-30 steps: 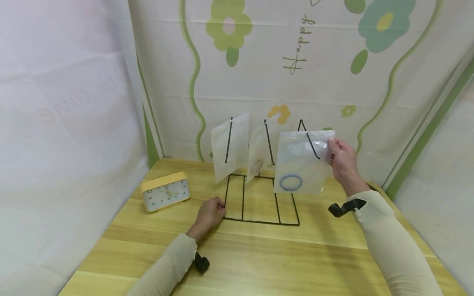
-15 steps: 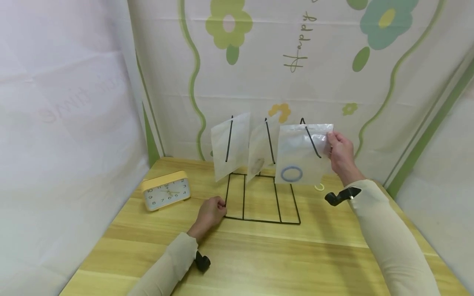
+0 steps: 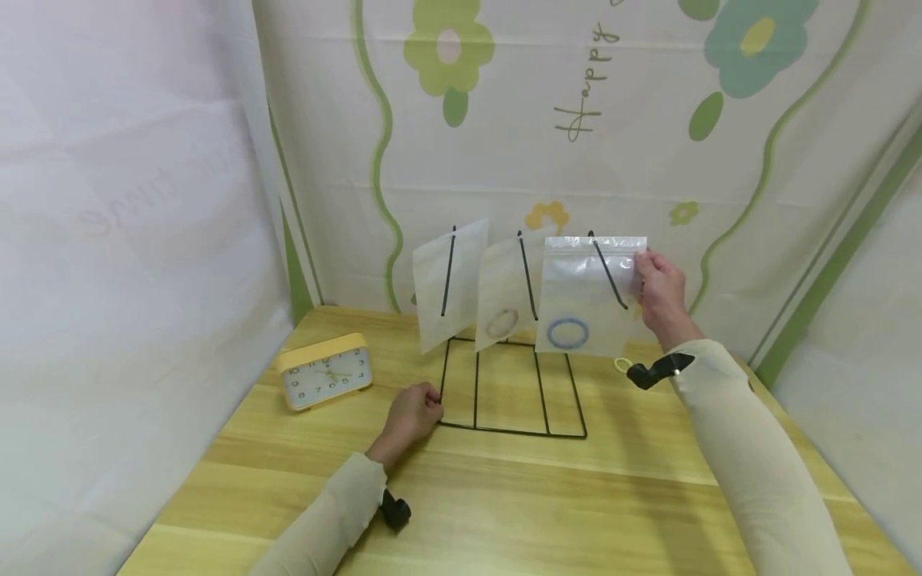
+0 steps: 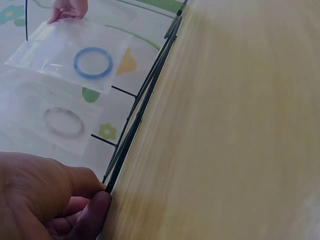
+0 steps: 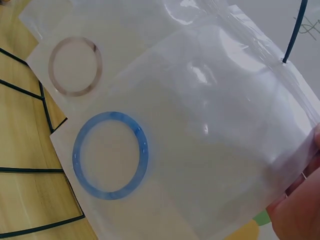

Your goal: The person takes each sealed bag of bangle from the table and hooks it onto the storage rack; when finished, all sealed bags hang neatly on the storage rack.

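Note:
My right hand (image 3: 661, 292) pinches the upper right edge of a clear zip bag (image 3: 605, 304) holding a blue bangle (image 5: 111, 155). A prong of the black wire rack (image 3: 513, 433) pokes through that bag near its top seal. Two more bags hang on the rack's other prongs. The middle bag (image 3: 490, 276) contains a pale brownish bangle (image 5: 75, 66), and the left bag (image 3: 448, 284) is turned at an angle. Down at the rack's front left corner, my left hand (image 3: 413, 414) pinches the base wire between thumb and fingers (image 4: 90, 215).
A yellow-framed clock (image 3: 326, 373) stands on the wooden table (image 3: 504, 512), left of the rack. Behind the right forearm camera (image 3: 655, 373) lies a small yellow ring (image 3: 622, 365). A printed curtain (image 3: 490, 152) closes off the back and sides.
My right hand has raised the blue-bangle bag and brought its top closer to the prong's upper end. The middle bag has swung a little, showing its bangle more. My left hand stays put.

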Demonstrator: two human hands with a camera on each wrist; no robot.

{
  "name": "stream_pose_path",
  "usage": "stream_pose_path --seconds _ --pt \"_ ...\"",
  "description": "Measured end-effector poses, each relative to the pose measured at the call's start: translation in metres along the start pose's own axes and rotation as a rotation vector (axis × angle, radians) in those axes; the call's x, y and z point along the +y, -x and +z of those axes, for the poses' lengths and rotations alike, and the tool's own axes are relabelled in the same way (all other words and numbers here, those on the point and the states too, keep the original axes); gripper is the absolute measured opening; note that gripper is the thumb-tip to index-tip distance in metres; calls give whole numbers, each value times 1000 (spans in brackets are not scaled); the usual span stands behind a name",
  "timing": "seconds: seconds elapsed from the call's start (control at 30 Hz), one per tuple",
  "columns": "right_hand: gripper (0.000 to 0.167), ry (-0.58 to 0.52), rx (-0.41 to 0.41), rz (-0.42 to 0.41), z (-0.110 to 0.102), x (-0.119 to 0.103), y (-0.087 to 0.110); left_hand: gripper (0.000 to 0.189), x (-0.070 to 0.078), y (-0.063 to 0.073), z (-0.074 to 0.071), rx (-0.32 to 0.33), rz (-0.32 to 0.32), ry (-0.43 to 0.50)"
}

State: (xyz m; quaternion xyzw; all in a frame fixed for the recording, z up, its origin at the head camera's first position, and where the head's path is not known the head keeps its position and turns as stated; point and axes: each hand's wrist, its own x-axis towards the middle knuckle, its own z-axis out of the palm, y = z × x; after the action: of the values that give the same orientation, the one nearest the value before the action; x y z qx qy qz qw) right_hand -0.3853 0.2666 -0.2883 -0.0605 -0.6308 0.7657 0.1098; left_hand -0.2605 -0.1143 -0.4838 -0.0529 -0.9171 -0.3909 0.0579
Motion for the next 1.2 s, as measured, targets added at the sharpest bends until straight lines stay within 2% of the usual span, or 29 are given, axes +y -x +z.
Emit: stream_pose_path --seconds 0.27,0.53,0.77,0.97,1.03,1.2 --pt "21 -19 9 21 2 3 -6 10 -2 -1 2 4 1 -2" --pt "14 -34 20 27 7 5 -8 12 -3 1 2 13 6 -7" --pt "15 -7 49 24 8 6 -10 12 -2 0 3 18 20 -7" --pt "19 26 23 12 3 8 -13 12 -1 -1 4 6 18 -5" --pt "21 56 11 -8 1 9 -14 12 -1 -2 4 6 13 -2" --pt "20 53 -20 -53 -9 10 -13 12 0 -3 6 2 15 10"
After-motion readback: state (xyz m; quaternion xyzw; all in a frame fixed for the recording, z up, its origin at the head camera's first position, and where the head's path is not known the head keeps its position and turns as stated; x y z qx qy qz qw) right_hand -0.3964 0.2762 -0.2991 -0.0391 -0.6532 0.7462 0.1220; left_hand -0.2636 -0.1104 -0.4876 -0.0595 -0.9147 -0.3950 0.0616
